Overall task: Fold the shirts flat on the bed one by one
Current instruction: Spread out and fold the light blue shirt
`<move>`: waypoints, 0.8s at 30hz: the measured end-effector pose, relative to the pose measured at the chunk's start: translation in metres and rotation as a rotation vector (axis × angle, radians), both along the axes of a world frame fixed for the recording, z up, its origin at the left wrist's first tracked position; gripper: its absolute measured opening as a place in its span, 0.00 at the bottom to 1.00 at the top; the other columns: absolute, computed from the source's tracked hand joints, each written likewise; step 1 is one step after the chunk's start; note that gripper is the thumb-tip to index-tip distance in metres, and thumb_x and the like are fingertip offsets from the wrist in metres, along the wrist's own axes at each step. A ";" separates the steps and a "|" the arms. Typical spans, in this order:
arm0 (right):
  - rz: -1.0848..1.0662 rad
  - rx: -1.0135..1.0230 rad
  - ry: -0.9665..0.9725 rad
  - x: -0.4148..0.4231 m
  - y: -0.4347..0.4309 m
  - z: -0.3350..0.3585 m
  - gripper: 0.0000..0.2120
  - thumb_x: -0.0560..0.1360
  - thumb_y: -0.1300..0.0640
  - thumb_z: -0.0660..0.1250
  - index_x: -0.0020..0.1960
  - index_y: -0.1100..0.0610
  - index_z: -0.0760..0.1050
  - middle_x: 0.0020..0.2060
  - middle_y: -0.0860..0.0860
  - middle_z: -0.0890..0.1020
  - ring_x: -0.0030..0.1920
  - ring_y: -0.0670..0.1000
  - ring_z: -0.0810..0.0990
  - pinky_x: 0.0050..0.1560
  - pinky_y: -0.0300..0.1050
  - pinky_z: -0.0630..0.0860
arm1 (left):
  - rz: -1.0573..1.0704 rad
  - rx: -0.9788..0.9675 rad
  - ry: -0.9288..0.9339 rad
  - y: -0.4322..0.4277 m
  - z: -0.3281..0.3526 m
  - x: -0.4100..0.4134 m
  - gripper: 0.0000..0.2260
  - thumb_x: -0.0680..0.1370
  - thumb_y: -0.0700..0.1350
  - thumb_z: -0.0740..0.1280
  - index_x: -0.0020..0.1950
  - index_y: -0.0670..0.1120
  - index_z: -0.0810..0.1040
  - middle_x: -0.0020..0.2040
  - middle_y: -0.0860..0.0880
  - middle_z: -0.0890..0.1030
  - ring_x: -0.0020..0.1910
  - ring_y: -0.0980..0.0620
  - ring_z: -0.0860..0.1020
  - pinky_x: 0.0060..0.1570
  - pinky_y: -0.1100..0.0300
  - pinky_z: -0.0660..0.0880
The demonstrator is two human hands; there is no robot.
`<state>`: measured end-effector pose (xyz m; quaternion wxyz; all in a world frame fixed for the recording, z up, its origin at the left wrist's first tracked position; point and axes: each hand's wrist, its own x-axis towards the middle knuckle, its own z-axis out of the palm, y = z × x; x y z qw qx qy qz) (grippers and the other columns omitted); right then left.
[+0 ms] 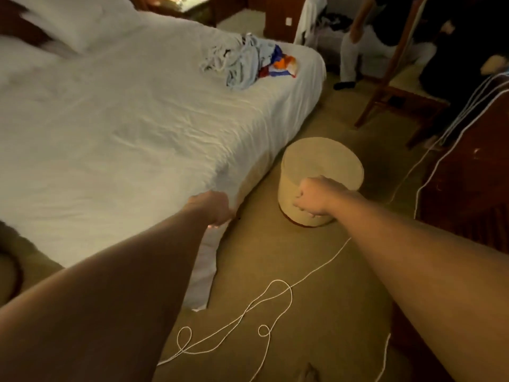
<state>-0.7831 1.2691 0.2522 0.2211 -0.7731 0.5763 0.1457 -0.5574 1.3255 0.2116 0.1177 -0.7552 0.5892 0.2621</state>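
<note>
No shirt is taken up yet: the shirts lie heaped near the far corner of the bed, well apart from both hands. The left hand meets the sheet's near edge, fingers hidden, so I cannot tell its grip; the right hand is clenched, apparently on nothing, before a round stool. Next, I judge: walk round, lift one shirt, spread it flat

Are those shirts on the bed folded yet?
Not folded: the shirts lie in a crumpled heap on the bed, near its far corner.
</note>
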 end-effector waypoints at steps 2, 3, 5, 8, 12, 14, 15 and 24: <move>0.053 -0.011 0.006 0.021 -0.025 0.005 0.14 0.79 0.48 0.62 0.50 0.58 0.79 0.45 0.55 0.83 0.47 0.58 0.83 0.53 0.51 0.79 | 0.068 0.002 -0.003 -0.010 0.005 0.025 0.13 0.79 0.54 0.63 0.45 0.46 0.80 0.44 0.48 0.84 0.46 0.47 0.82 0.54 0.52 0.79; 0.078 -0.015 0.012 0.030 -0.038 0.007 0.13 0.79 0.48 0.62 0.48 0.57 0.79 0.42 0.55 0.83 0.45 0.57 0.83 0.52 0.50 0.79 | 0.102 0.002 -0.005 -0.016 0.008 0.035 0.13 0.79 0.54 0.63 0.45 0.46 0.81 0.43 0.48 0.84 0.44 0.48 0.83 0.53 0.52 0.79; 0.134 -0.010 0.036 0.047 -0.067 0.013 0.14 0.78 0.49 0.61 0.46 0.58 0.80 0.38 0.54 0.84 0.42 0.56 0.84 0.51 0.49 0.80 | 0.168 0.005 -0.010 -0.032 0.015 0.053 0.13 0.79 0.53 0.63 0.44 0.46 0.82 0.40 0.50 0.85 0.41 0.49 0.83 0.50 0.55 0.79; 0.215 -0.009 0.028 0.074 -0.120 0.024 0.16 0.78 0.50 0.60 0.45 0.60 0.81 0.36 0.55 0.85 0.41 0.57 0.85 0.50 0.50 0.81 | 0.262 0.004 -0.030 -0.064 0.030 0.073 0.14 0.79 0.52 0.63 0.45 0.45 0.84 0.40 0.49 0.85 0.42 0.49 0.84 0.48 0.55 0.77; 0.338 0.005 0.008 0.111 -0.194 0.046 0.16 0.78 0.50 0.61 0.45 0.60 0.81 0.36 0.56 0.85 0.40 0.57 0.86 0.50 0.52 0.82 | 0.415 -0.006 -0.006 -0.115 0.057 0.094 0.14 0.79 0.51 0.63 0.46 0.45 0.84 0.41 0.49 0.86 0.43 0.50 0.84 0.43 0.58 0.74; 0.399 -0.004 0.013 0.129 -0.229 0.054 0.14 0.78 0.50 0.62 0.47 0.59 0.79 0.38 0.56 0.85 0.40 0.56 0.85 0.49 0.52 0.83 | 0.470 -0.039 -0.006 -0.142 0.067 0.104 0.13 0.79 0.52 0.63 0.46 0.46 0.84 0.41 0.50 0.86 0.40 0.51 0.83 0.41 0.59 0.72; 0.429 -0.016 0.017 0.139 -0.246 0.057 0.14 0.79 0.50 0.62 0.47 0.59 0.79 0.39 0.56 0.85 0.40 0.56 0.85 0.50 0.52 0.82 | 0.495 -0.053 -0.003 -0.156 0.070 0.110 0.13 0.79 0.52 0.63 0.46 0.46 0.83 0.40 0.51 0.86 0.39 0.51 0.82 0.40 0.59 0.72; 0.658 -0.081 0.042 0.274 -0.385 0.060 0.13 0.78 0.51 0.61 0.47 0.60 0.79 0.38 0.55 0.85 0.42 0.56 0.85 0.52 0.50 0.81 | 0.719 -0.054 -0.010 -0.241 0.063 0.212 0.14 0.78 0.52 0.62 0.45 0.46 0.84 0.41 0.50 0.86 0.42 0.50 0.84 0.37 0.61 0.70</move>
